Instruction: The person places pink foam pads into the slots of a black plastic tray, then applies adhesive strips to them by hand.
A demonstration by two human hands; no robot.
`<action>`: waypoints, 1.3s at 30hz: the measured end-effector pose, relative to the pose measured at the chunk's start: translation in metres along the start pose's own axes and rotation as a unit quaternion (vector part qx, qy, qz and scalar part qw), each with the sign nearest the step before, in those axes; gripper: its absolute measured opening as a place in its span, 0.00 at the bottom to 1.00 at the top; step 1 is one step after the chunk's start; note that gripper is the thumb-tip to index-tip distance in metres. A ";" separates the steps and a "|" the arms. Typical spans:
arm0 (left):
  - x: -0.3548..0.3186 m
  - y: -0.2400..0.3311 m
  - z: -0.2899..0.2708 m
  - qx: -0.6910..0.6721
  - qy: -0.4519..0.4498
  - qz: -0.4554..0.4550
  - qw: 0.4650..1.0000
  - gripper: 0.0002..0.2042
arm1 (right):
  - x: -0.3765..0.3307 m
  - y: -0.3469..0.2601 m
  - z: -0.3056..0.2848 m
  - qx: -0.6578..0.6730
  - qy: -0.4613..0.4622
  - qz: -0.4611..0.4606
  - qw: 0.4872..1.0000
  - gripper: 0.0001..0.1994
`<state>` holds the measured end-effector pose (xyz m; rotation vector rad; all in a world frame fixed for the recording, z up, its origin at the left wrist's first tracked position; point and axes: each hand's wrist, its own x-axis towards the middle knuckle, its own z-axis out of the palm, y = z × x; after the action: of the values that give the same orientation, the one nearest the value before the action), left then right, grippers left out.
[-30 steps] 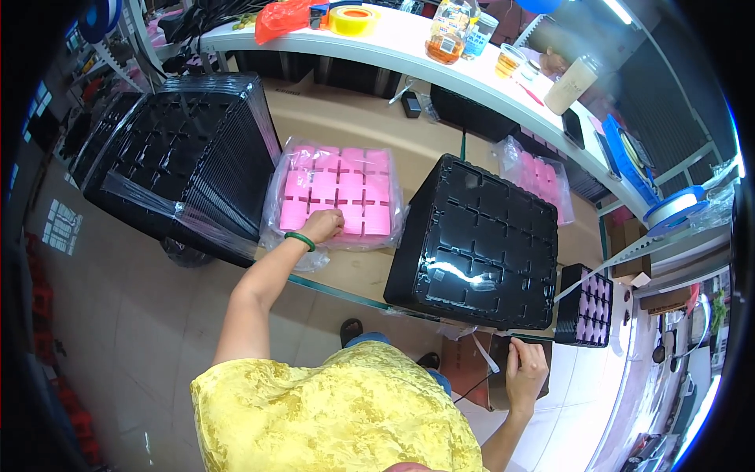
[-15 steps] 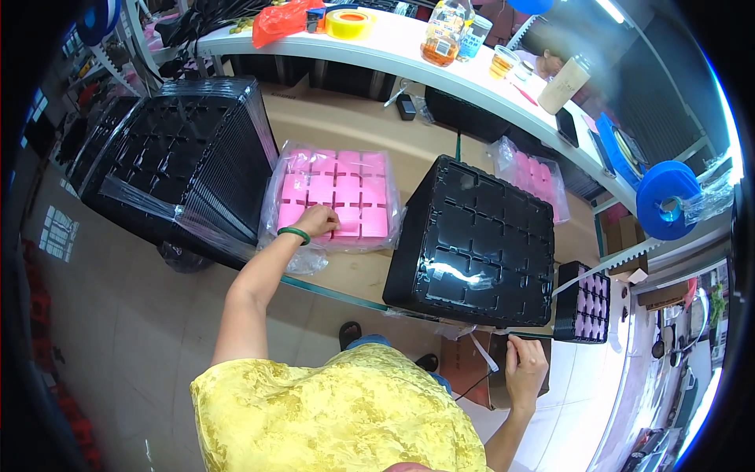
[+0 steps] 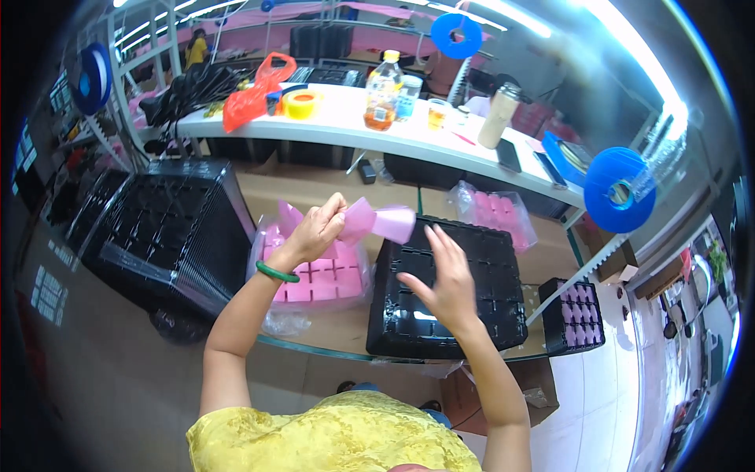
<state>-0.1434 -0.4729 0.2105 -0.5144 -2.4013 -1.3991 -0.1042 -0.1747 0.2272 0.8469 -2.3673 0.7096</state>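
Note:
My left hand [image 3: 316, 230], a green bangle at its wrist, is closed on thin pink sheets [image 3: 385, 223]. They stick out past both sides of the fist, above a clear bag of pink pieces [image 3: 338, 279] laid out in rows. My right hand [image 3: 445, 275] is open, fingers spread, over a stack of black compartment trays [image 3: 491, 291]. Whether its fingers touch the top tray, I cannot tell. The pink sheets are partly hidden by my fist and slightly blurred.
More black trays [image 3: 161, 228], wrapped in film, stand at the left. A smaller black tray with pink pieces [image 3: 580, 315] is at the right. Behind, a white shelf [image 3: 314, 130] carries a bottle [image 3: 383, 93], a flask [image 3: 499, 116] and tape [image 3: 300, 104]. Another pink bag [image 3: 495, 212] lies beneath it.
My left hand has lifted pink sheets up from the bag. My right hand has come up from the table's front edge to over the black trays, now spread. The view has tilted upward.

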 end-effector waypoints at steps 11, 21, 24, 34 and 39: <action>0.076 0.107 0.079 0.102 0.034 0.238 0.965 0.15 | 0.063 0.083 -0.054 -0.101 0.208 -0.120 0.966 0.06; 0.068 0.114 0.152 0.359 0.074 0.325 0.872 0.23 | -0.045 0.158 -0.119 0.094 0.213 0.193 0.953 0.05; 0.056 0.088 0.177 0.374 0.036 0.330 0.866 0.14 | -0.090 0.182 -0.120 0.202 0.144 0.277 0.928 0.09; -0.006 0.067 0.221 0.332 0.016 0.278 0.901 0.10 | -0.182 0.199 -0.111 0.223 0.041 0.339 0.913 0.09; -0.047 0.089 0.211 0.307 0.014 0.196 0.931 0.09 | -0.198 0.189 -0.117 0.222 0.000 0.344 0.912 0.09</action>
<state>-0.0794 -0.2543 0.1581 -0.7303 -2.3633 -0.4474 -0.0669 0.1052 0.1333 0.1265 -2.5358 1.5669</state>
